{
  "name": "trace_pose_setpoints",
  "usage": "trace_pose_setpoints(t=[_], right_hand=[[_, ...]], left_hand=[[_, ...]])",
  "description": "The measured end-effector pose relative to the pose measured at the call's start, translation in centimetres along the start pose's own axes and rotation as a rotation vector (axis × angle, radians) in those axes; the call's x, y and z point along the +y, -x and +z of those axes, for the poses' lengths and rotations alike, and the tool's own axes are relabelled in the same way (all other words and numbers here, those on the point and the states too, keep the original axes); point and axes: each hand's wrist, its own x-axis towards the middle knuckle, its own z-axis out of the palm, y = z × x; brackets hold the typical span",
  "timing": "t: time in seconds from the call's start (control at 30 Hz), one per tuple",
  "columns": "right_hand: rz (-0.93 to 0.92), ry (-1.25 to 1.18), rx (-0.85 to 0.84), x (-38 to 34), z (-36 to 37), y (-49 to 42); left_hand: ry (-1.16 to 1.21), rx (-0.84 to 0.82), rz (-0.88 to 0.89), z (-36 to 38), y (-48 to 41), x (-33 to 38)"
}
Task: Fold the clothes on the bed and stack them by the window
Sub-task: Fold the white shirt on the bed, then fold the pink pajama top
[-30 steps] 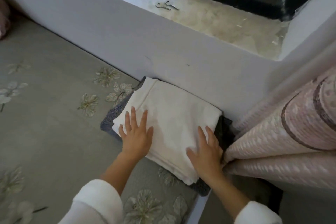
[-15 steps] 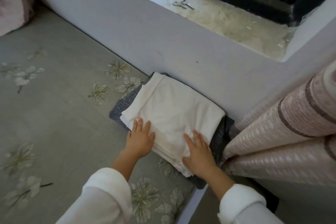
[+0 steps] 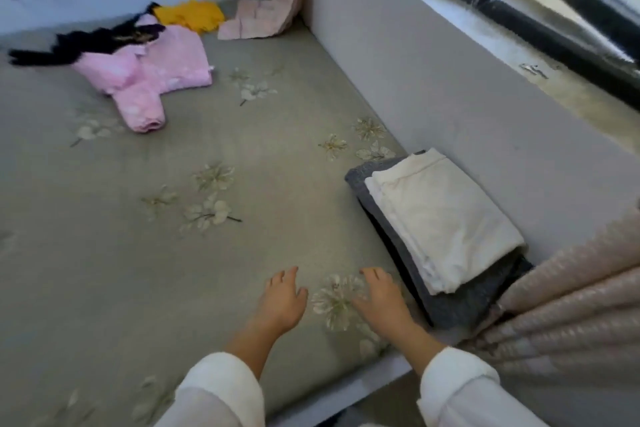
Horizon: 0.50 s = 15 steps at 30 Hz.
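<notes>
We see a folded white cloth (image 3: 446, 215) atop a folded grey garment (image 3: 453, 308). The stack sits on the bed (image 3: 138, 253), right against the wall below the window sill (image 3: 571, 90), w/ the curtain (image 3: 571, 305) just beside. Our left hand (image 3: 282, 302) & right hand (image 3: 379, 298) are near the stack, fingers loosely spread, gripping nothing. Far end of the bed: pink garment (image 3: 152, 80), black garment (image 3: 69, 45) & yellow garment (image 3: 190, 14), all unfolded.

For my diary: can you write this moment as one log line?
left hand open, empty | right hand open, empty | white cloth folded atop grey cloth | pink garment unfolded
</notes>
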Motion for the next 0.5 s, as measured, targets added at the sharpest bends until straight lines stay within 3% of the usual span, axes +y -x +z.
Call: trace_pose_setpoints(t=[0.5], right_hand=[[-0.52,0.087,-0.272,-32.8,16.2,9.7]], left_hand=[[0.204,0.473,-0.451,-12.2,26.1,-30.6]])
